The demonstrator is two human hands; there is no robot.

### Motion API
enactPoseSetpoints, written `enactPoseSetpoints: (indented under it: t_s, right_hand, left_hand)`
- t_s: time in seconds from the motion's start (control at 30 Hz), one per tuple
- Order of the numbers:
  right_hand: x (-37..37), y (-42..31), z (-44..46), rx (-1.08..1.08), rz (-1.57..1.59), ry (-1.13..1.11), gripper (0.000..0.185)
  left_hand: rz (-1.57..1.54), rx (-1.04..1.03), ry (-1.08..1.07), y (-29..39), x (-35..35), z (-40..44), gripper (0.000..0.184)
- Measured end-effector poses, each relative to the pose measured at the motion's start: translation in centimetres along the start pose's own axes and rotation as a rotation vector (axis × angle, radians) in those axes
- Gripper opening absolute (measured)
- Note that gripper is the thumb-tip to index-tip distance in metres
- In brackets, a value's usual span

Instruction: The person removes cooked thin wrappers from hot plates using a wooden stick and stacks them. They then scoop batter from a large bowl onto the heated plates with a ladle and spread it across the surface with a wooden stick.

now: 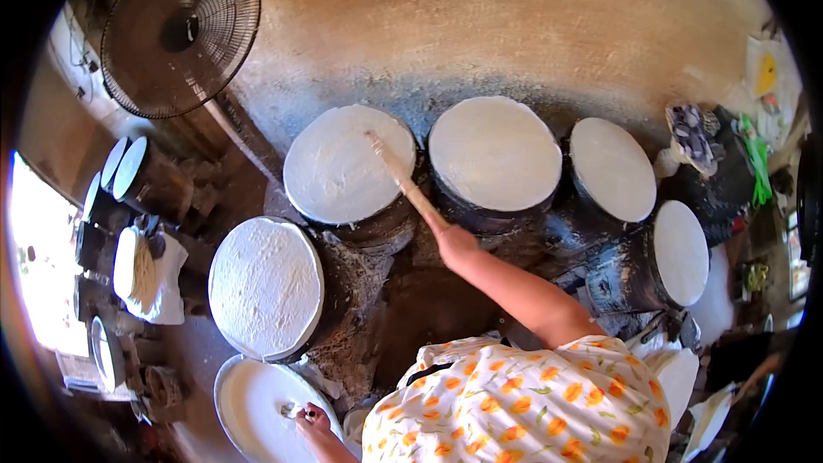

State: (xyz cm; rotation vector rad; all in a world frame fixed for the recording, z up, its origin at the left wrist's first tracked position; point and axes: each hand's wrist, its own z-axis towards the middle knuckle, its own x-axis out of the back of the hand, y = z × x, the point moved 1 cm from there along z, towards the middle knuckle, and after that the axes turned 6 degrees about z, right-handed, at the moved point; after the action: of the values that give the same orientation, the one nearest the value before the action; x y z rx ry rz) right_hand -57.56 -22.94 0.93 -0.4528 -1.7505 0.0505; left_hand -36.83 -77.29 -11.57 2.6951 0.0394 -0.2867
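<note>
My right hand (457, 247) is closed around a long pale wooden stick (410, 190), reaching forward and left. The stick's far end touches the white top of a round drum (343, 167), whose surface is slightly rough. At the bottom, my left hand (315, 418) is closed on the dark handle of a small metal utensil, perhaps a ladle (289, 410). That utensil sits at a wide basin (225, 411) holding smooth white liquid; its lower part is hidden. Between basin and drum stands another round drum (266, 287) with a lumpy white top.
More white-topped drums (495, 153) curve around to the right, by the wall. A standing fan (180, 30) is at upper left. At left, a white cloth (163, 279) hangs near several dark drums. A box of dark lumps (693, 135) and a green bag (756, 159) are at right.
</note>
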Motion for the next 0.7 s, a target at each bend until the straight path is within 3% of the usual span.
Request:
enactPoseSetpoints:
  t_s: [0.13,0.17,0.23,0.27,0.33,0.37,0.43,0.5,0.57,0.7]
  right_hand:
    - [0.7,-1.3,-6.7,0.173,0.269,-0.220,0.076]
    - [-2.2,0.5,-7.1,0.315,0.411,-0.094,0.072]
    - [1.8,0.8,-10.0,0.278,0.513,-0.250,0.067]
    - [1.7,2.0,-10.6,0.261,0.521,-0.237,0.067]
    - [1.9,5.1,-12.0,0.278,0.590,0.023,0.063]
    - [2.2,7.0,-12.5,0.261,0.596,0.039,0.063]
    - [3.0,11.2,-13.6,-0.101,0.906,-0.078,0.064]
    - [5.4,14.9,-15.1,-0.309,1.066,-0.034,0.065]
    - [7.6,18.9,-17.1,-0.367,1.168,0.085,0.069]
    - [9.5,25.8,-20.9,-0.453,1.331,0.110,0.073]
  left_hand:
    - [0.045,0.102,-0.116,-2.5,-0.6,0.7,0.023]
    - [0.062,0.109,-0.120,-3.2,-0.2,3.1,0.023]
    - [0.195,0.138,-0.075,-5.1,0.7,10.1,0.020]
    - [0.215,0.141,-0.084,-5.9,-0.1,9.5,0.020]
    - [0.372,0.191,-0.232,-10.2,-4.5,-0.1,0.014]
    - [0.451,0.215,-0.305,-12.4,-6.4,-3.5,0.012]
    - [0.508,0.293,-0.319,-15.9,-9.4,-6.0,0.004]
    - [0.746,0.294,-0.378,-20.5,-12.1,-8.0,0.002]
    - [0.859,0.191,-0.565,-24.8,-14.6,-11.0,0.005]
    - [1.053,0.078,-0.985,-32.8,-19.5,-20.2,0.003]
